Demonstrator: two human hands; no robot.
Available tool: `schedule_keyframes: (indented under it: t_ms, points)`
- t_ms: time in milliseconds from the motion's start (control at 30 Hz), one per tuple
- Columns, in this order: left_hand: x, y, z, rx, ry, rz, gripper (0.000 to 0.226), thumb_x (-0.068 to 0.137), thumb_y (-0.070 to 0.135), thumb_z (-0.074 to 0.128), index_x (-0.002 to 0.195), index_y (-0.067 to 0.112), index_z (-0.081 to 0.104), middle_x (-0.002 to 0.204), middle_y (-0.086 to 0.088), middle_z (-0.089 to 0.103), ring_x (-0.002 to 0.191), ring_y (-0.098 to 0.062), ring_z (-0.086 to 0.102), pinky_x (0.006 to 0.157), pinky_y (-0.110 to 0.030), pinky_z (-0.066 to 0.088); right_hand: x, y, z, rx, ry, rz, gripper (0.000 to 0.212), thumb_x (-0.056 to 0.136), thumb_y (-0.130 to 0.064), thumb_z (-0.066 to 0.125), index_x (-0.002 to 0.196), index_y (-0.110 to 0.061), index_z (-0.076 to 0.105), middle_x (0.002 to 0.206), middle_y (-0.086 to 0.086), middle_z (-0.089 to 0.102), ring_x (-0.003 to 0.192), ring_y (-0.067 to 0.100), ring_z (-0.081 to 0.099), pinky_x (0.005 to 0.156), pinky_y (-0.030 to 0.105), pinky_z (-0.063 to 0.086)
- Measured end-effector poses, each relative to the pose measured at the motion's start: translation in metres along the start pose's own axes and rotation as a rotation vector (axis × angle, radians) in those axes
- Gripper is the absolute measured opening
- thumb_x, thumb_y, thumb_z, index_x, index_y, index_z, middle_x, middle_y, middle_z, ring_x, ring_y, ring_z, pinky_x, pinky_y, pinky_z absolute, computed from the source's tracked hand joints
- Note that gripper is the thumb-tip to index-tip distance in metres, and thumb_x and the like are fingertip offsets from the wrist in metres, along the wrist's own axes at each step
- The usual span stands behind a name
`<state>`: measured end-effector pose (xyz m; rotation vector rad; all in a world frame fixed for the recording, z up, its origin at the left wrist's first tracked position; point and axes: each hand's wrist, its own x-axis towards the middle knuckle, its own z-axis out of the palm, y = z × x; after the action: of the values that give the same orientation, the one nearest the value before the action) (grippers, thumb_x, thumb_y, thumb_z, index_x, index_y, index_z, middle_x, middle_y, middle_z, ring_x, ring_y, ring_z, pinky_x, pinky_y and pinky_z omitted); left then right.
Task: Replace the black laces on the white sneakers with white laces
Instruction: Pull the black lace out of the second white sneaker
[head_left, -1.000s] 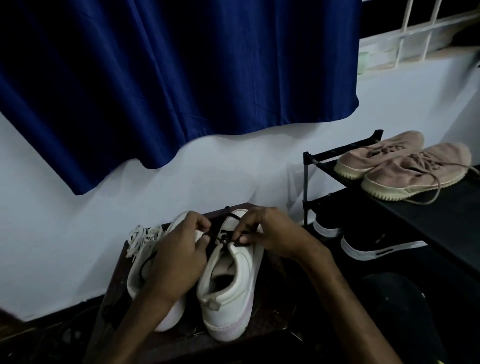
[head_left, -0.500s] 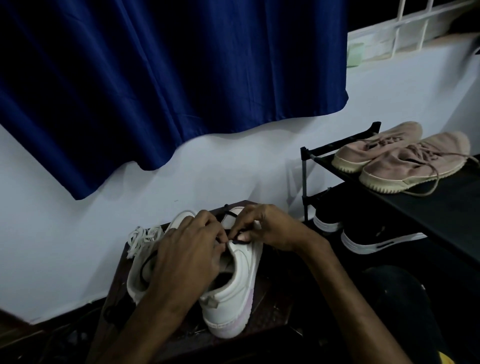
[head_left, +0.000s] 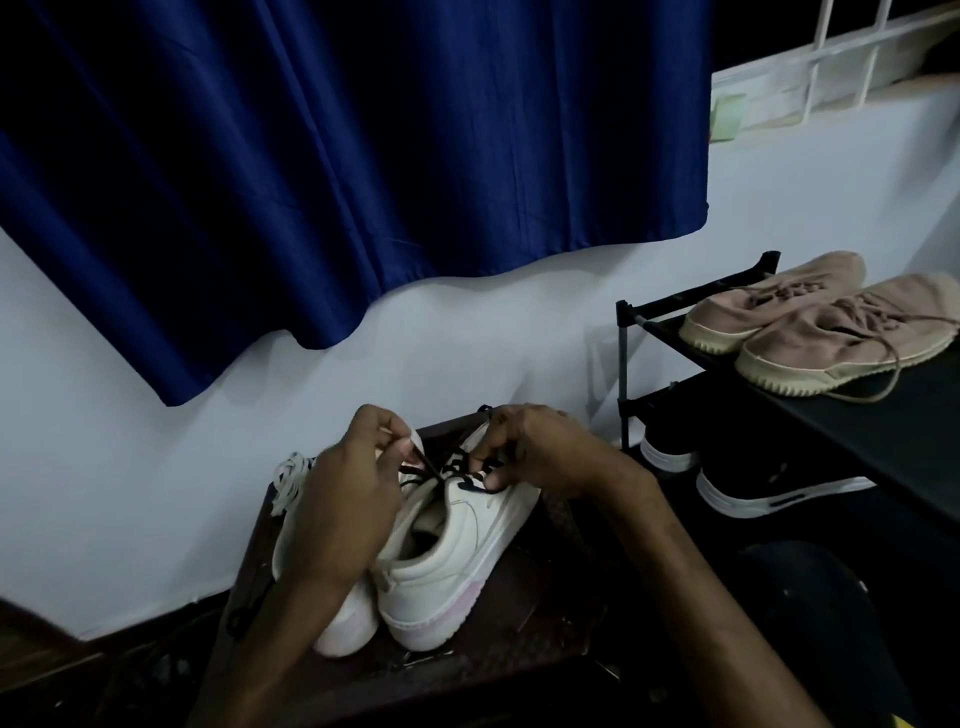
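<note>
While both hands work the lacing, the black lace (head_left: 441, 467) is threaded through the upper eyelets of the right-side sneaker (head_left: 457, 551), mid-tabletop, heel toward the near edge, toe toward the far edge and angled slightly right. Left hand (head_left: 348, 499) pinches a free strand, fingers narrow. The strand runs from the eyelets up and left to that pinch. Right hand (head_left: 545, 452) has fingers and thumb curled on the lace at the right eyelet row, holding the shoe down there. Key relation: the pull direction is up-left, roughly across the shoe's long axis, so my guess is the left hand draws the lace out while the right steadies the shoe.

The other sneaker (head_left: 343, 629) sits touching it on the left, mostly hidden under the left forearm. White laces (head_left: 291, 475) are bundled at the far-left corner of the tabletop (head_left: 519, 660), nearer the left hand.

No readable brand or writing anywhere.

Shoe rack (head_left: 644, 405) stands to the right with pink shoes (head_left: 810, 338) on top.
</note>
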<state>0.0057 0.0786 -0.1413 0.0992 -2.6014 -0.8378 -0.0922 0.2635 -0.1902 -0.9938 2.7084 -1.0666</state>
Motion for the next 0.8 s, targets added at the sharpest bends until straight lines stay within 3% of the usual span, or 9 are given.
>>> schedule_keyframes:
  t_ms: [133,233,467,533,633,700,800]
  points:
    - [0.009,0.011,-0.022,0.210,-0.235,0.248,0.026,0.093,0.015,0.060,0.102,0.038,0.063,0.111,0.024,0.056,0.091,-0.001,0.058,0.077,-0.027,0.045,0.000,-0.001,0.004,0.038,0.002,-0.019,0.044,0.067,-0.031,0.083,0.099,-0.053,0.063,0.090,-0.026,0.058,0.086,-0.004,0.051,0.092,0.048,0.045]
    - [0.010,0.015,-0.019,0.353,-0.382,0.339,0.024,0.090,0.026,0.064,0.106,0.045,0.065,0.115,0.027,0.054,0.095,0.002,0.055,0.075,-0.021,0.041,0.001,0.001,0.003,0.052,0.007,-0.026,0.038,0.068,-0.029,0.084,0.098,-0.048,0.069,0.094,-0.021,0.059,0.088,-0.001,0.052,0.089,0.046,0.047]
    - [0.015,0.008,-0.018,0.434,-0.343,0.382,0.011,0.089,0.041,0.064,0.099,0.043,0.069,0.106,0.023,0.060,0.096,0.001,0.058,0.073,-0.022,0.038,-0.001,0.003,0.004,0.033,0.001,-0.007,0.035,0.069,-0.029,0.083,0.098,-0.045,0.070,0.099,-0.016,0.061,0.095,0.005,0.056,0.092,0.047,0.046]
    - [0.015,0.009,-0.017,0.449,-0.290,0.415,0.010,0.090,0.042,0.061,0.095,0.039,0.070,0.103,0.020,0.061,0.095,-0.002,0.059,0.073,-0.025,0.042,-0.001,0.000,0.002,0.007,-0.010,0.008,0.034,0.071,-0.031,0.082,0.099,-0.047,0.069,0.102,-0.015,0.061,0.097,0.006,0.055,0.093,0.048,0.044]
    - [0.013,0.003,-0.012,0.443,-0.090,0.474,0.006,0.088,0.032,0.065,0.082,0.033,0.067,0.090,0.016,0.061,0.083,-0.009,0.062,0.062,-0.029,0.047,-0.002,-0.005,-0.003,-0.079,-0.022,0.066,0.027,0.076,-0.033,0.078,0.099,-0.044,0.070,0.109,-0.015,0.059,0.106,0.008,0.051,0.100,0.052,0.035]
    - [0.012,-0.005,-0.014,0.350,0.081,0.363,0.010,0.091,0.026,0.063,0.082,0.031,0.065,0.091,0.016,0.060,0.081,-0.009,0.060,0.062,-0.032,0.049,-0.003,-0.010,-0.006,-0.104,-0.032,0.090,0.025,0.077,-0.034,0.077,0.099,-0.044,0.070,0.113,-0.015,0.057,0.113,0.008,0.048,0.103,0.055,0.028]
    - [0.019,-0.017,-0.022,0.140,0.298,0.045,0.010,0.094,0.031,0.058,0.085,0.033,0.061,0.099,0.020,0.056,0.078,-0.011,0.057,0.071,-0.033,0.042,-0.004,-0.015,-0.009,-0.096,-0.042,0.102,0.024,0.076,-0.035,0.077,0.097,-0.044,0.070,0.109,-0.015,0.056,0.111,0.007,0.047,0.103,0.058,0.024]
